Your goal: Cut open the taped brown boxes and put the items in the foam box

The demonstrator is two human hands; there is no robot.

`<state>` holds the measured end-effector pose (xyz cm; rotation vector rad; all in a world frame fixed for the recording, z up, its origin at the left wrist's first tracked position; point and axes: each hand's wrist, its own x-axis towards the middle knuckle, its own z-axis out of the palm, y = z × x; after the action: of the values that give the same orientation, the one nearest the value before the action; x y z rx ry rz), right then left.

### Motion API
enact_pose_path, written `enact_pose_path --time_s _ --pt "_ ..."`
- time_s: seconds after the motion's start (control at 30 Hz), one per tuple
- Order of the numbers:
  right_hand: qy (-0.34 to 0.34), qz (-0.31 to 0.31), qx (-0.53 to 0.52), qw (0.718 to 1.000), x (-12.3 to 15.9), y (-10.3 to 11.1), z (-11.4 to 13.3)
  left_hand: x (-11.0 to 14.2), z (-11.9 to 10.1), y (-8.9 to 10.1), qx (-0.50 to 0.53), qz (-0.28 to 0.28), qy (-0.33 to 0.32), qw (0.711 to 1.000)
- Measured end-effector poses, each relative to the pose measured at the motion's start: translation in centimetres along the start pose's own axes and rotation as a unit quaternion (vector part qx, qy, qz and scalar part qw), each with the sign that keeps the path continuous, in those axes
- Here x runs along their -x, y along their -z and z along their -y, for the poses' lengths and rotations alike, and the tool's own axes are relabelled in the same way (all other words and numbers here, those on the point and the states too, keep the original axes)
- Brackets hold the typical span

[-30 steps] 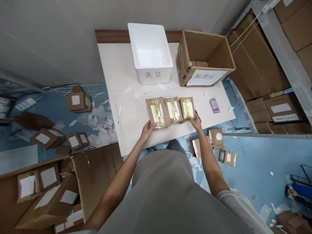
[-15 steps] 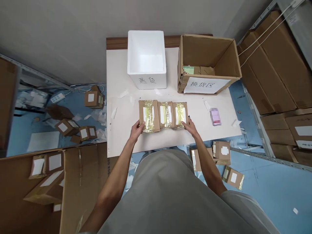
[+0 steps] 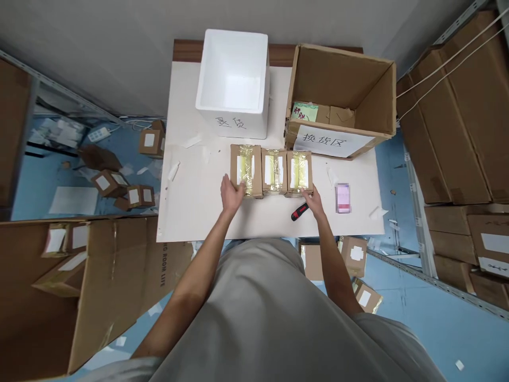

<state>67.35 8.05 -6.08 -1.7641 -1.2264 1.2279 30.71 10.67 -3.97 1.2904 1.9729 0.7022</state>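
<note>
Three boxes (image 3: 274, 171) are set abreast on the table (image 3: 199, 215), long axes aimed at the wall (image 3: 119, 63), right end grasped by the right hand (image 3: 313, 201); whether the left hand (image 3: 232, 196) grips cannot be told.

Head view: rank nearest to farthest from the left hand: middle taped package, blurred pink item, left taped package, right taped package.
From the left hand:
1. Left taped package: right at the hand.
2. Middle taped package: centre of the row.
3. Right taped package: row's far end.
4. Blurred pink item: farther right on the table.
</note>
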Motion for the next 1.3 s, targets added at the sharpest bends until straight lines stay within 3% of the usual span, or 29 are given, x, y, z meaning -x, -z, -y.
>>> enact_pose_path --time_s 0.13,0.27,0.37,0.43,0.6,0.77,0.83,0.9,1.0,1.07,1.3 --pt "-0.044 -0.028 -0.013 0.999 1.3 -1.1 -0.9 2.2 -2.1 -2.2 -0.104 -0.004 -0.031 0.994" --pt "-0.104 -0.098 0.045 0.989 1.4 -2.1 -1.3 2.0 -3.6 -4.1 -0.118 -0.013 0.016 0.993" --pt "-0.079 -0.132 0.074 0.985 1.0 -2.6 -0.5 1.1 -3.6 -3.9 -0.106 0.002 0.032 0.994" --pt "-0.041 -0.144 0.109 0.983 0.8 -2.9 0.6 0.9 -2.9 -2.6 -0.111 0.02 0.031 0.993" --pt "0.05 -0.115 0.169 0.978 0.7 -5.9 4.5 1.9 1.7 3.9 -0.133 0.09 -0.045 0.986" --pt "0.12 0.018 0.164 0.979 1.2 -12.4 7.0 3.5 9.1 12.1 -0.139 0.174 -0.127 0.967" --pt "0.116 0.076 0.167 0.976 1.9 -15.1 7.4 4.0 12.2 14.6 -0.135 0.166 -0.116 0.97" --pt "0.11 0.096 0.181 0.973 2.9 -17.2 7.3 4.5 15.0 16.2 -0.109 0.135 -0.082 0.981" --pt "0.098 0.067 0.201 0.972 4.7 -18.8 6.7 5.2 18.2 16.9 -0.048 0.102 -0.012 0.994" --pt "0.074 0.05 0.205 0.975 5.8 -19.1 6.1 5.5 19.4 16.6 -0.012 0.112 0.023 0.993" --pt "-0.064 0.088 0.212 0.971 10.2 -20.3 3.4 5.3 20.0 14.5 0.044 0.187 0.04 0.981"
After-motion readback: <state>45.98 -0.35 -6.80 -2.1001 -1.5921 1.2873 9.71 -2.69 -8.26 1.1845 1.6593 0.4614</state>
